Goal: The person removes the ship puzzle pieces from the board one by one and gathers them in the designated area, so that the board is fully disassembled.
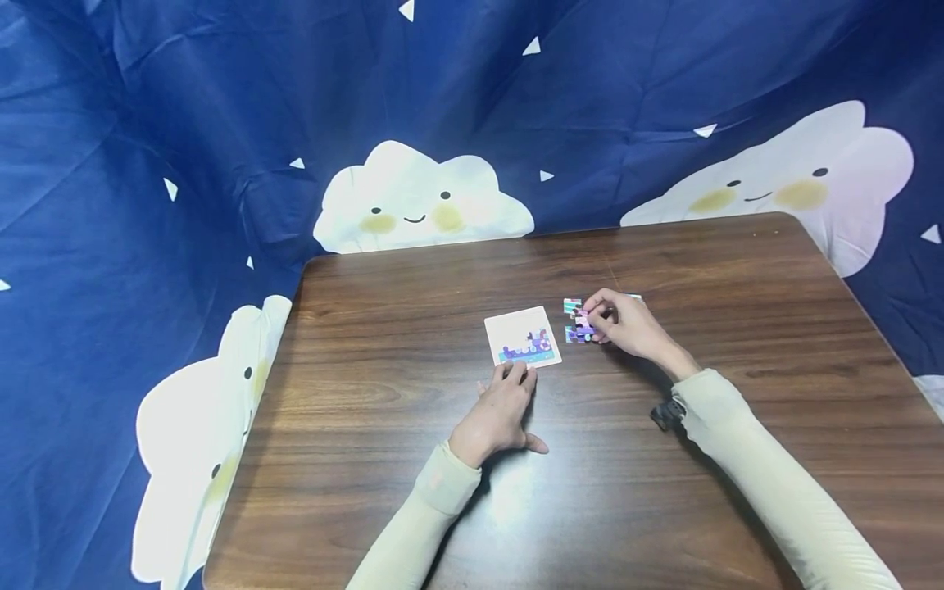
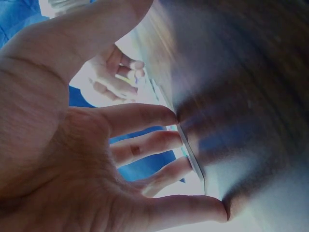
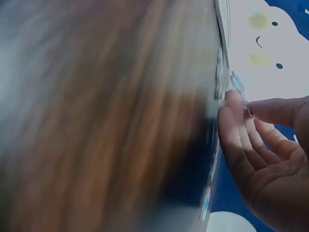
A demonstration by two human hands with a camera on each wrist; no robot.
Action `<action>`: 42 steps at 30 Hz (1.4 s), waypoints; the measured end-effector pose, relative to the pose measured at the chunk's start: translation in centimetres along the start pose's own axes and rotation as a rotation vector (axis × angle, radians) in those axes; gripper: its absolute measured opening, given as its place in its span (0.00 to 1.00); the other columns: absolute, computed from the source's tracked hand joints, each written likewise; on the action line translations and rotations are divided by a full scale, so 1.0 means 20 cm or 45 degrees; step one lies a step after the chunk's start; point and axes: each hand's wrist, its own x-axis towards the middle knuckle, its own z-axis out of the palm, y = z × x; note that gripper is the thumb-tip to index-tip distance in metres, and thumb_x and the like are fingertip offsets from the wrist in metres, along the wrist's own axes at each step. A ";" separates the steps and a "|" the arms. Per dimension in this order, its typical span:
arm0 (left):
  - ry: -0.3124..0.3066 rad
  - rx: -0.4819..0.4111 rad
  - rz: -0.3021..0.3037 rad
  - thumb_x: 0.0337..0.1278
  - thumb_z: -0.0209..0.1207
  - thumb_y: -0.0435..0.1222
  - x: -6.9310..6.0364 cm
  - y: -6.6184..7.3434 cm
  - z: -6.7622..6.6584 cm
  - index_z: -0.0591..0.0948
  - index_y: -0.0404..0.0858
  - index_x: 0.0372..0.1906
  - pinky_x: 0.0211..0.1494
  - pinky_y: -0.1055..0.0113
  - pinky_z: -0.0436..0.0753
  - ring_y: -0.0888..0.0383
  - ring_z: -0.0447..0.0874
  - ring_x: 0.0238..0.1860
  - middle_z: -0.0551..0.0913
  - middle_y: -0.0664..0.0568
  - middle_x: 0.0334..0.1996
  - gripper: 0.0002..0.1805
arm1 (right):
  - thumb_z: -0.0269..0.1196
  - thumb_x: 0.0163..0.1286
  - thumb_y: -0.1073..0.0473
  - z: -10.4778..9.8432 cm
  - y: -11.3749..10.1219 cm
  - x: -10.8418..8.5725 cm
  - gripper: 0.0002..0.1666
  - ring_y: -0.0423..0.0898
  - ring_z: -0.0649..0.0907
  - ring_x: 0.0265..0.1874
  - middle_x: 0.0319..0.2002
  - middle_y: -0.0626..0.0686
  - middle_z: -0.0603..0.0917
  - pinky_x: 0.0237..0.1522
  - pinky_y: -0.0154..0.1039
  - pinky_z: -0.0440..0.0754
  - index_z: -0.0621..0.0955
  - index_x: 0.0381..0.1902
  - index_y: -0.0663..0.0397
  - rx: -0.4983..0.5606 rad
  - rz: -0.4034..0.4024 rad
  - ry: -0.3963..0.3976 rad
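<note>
A white square card [image 1: 507,329] printed with a purple boat lies near the middle of the table. At its near edge, my left hand [image 1: 496,416] rests its fingertips, fingers spread and the thumb held out to the side. To the right of the card are several colourful jigsaw pieces [image 1: 572,306], partly covered by my right hand [image 1: 633,326]. In the right wrist view, that hand pinches a thin jigsaw piece [image 3: 240,92] between thumb and fingers, tilted just above the table. What is printed on the pinched piece cannot be made out.
The brown wooden table [image 1: 354,459] runs under both forearms. Another small piece [image 1: 634,297] shows just beyond the right hand. Behind and to the left of the table hangs a blue curtain [image 1: 221,98] with smiling white clouds.
</note>
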 end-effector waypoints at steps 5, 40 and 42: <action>-0.007 -0.009 -0.008 0.29 0.82 0.62 0.00 0.00 0.00 0.66 0.34 0.78 0.63 0.28 0.79 0.41 0.64 0.75 0.71 0.44 0.71 0.68 | 0.60 0.75 0.68 -0.03 0.03 -0.02 0.09 0.47 0.90 0.26 0.40 0.66 0.87 0.29 0.37 0.90 0.81 0.50 0.66 -0.005 0.024 0.009; -0.024 -0.016 -0.030 0.29 0.82 0.62 0.00 0.00 0.00 0.65 0.36 0.79 0.64 0.27 0.78 0.41 0.62 0.76 0.70 0.45 0.71 0.68 | 0.69 0.70 0.64 -0.12 0.07 -0.04 0.10 0.43 0.88 0.22 0.32 0.62 0.87 0.25 0.37 0.89 0.82 0.43 0.66 -0.133 0.150 -0.027; -0.024 -0.013 -0.030 0.29 0.82 0.62 0.00 0.00 0.00 0.66 0.36 0.79 0.63 0.27 0.78 0.41 0.63 0.76 0.71 0.45 0.69 0.68 | 0.69 0.70 0.62 -0.12 0.06 -0.04 0.11 0.44 0.88 0.22 0.31 0.60 0.86 0.25 0.36 0.89 0.82 0.44 0.66 -0.163 0.135 -0.024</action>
